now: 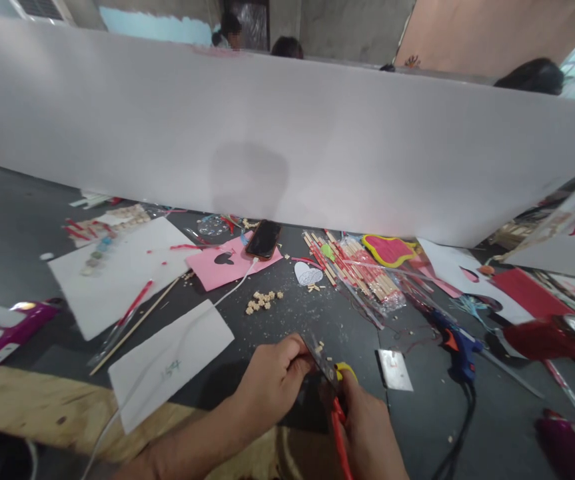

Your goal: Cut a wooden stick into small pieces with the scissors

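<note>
My right hand (367,427) is wrapped round the handles of scissors (323,363), which have red and yellow grips. Their metal blades point up and to the left. Close beside the blades, my left hand (274,377) is closed in a pinch; whatever lies between its fingertips is hidden. Small pale cut bits lie by the blades. Just beyond my left hand is a little heap of pale wooden pieces (263,301). Farther off sit a white paper heart (308,273) and a bundle of pale sticks with red bands (367,270).
A phone (264,240) on a white cable rests on pink paper (212,270). White sheets (172,363) lie to the left. At right are a blue glue gun (460,350), a small white square (394,371) and a red can-like object (542,339). A tall white panel (287,133) stands behind.
</note>
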### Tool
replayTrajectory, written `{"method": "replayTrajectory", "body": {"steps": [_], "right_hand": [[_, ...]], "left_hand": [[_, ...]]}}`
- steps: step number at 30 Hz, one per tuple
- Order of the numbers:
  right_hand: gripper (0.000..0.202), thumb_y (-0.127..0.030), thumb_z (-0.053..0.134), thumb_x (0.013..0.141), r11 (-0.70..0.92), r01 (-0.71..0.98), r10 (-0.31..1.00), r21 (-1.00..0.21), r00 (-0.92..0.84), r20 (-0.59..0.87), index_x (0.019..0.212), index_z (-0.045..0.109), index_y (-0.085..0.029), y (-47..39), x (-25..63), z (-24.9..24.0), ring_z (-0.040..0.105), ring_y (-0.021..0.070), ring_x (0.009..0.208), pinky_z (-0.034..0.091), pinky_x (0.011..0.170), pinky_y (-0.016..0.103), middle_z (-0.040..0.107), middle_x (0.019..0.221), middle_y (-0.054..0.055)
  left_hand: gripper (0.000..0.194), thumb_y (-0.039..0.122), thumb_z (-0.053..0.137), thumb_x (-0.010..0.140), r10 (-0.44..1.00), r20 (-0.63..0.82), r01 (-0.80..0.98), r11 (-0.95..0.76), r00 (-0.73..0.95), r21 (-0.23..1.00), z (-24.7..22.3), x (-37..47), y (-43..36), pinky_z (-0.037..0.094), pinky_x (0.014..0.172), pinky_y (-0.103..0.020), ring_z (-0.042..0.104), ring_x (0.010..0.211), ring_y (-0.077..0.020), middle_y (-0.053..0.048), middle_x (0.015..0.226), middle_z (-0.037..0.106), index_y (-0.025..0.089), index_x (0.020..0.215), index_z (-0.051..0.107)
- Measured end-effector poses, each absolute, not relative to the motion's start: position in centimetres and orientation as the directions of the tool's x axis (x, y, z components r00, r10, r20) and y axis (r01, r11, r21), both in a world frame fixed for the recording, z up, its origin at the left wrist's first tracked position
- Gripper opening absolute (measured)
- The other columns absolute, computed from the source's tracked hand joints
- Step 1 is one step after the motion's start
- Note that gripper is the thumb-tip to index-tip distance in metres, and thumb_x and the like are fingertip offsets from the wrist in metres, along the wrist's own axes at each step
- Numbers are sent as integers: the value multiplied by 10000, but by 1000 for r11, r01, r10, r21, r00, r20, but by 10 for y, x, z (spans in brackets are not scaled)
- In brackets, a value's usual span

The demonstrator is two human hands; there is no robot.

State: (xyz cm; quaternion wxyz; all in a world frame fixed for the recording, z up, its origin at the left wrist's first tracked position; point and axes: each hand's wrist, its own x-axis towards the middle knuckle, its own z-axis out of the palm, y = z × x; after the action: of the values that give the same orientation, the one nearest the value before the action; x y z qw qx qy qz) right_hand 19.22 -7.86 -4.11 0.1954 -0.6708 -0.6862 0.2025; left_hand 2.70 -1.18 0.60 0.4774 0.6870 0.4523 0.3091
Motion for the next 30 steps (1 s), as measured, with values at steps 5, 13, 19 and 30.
{"method": "replayTrajectory", "body": {"steps": [5, 13, 19, 30], "right_hand": [[164, -192, 396, 791, 44, 894, 999, -446, -37, 26, 940, 464, -195, -83, 197, -49, 617, 181, 479, 313, 427, 224, 623, 541, -6], [260, -116, 357, 719, 124, 901, 989, -415, -80, 123, 939, 474, -189, -87, 202, -51, 619, 178, 522, 342, 476, 234, 648, 631, 26], [214, -190, 409, 771, 63, 883, 998, -465, -69, 3, 970, 486, -182, -85, 201, -48, 597, 159, 453, 311, 425, 216, 620, 530, -12], [214, -183, 411, 758, 24, 912, 1000, -409, -22, 9, 961, 478, -194, -85, 199, -57, 606, 188, 452, 277, 413, 231, 620, 504, -11]], "left_hand": [[91, 164, 522, 738, 866, -131, 72, 110, 483, 991, 6, 27, -7, 361, 501, -184, 523, 499, -98, -6, 541, 625, 146, 668, 577], [123, 156, 611, 598, 533, -425, -88, 693, 731, 716, 0, 20, 2, 74, 306, -168, 194, 239, -17, -7, 405, 600, 153, 677, 518], [171, 299, 607, 701, 613, -384, -87, 597, 691, 797, -5, 24, -1, 159, 326, -162, 212, 285, -21, 3, 481, 603, 155, 713, 515], [176, 169, 458, 789, 917, -58, 346, -89, 395, 934, 5, 25, -11, 387, 580, -210, 596, 619, -138, -11, 641, 658, 170, 700, 609]]}}
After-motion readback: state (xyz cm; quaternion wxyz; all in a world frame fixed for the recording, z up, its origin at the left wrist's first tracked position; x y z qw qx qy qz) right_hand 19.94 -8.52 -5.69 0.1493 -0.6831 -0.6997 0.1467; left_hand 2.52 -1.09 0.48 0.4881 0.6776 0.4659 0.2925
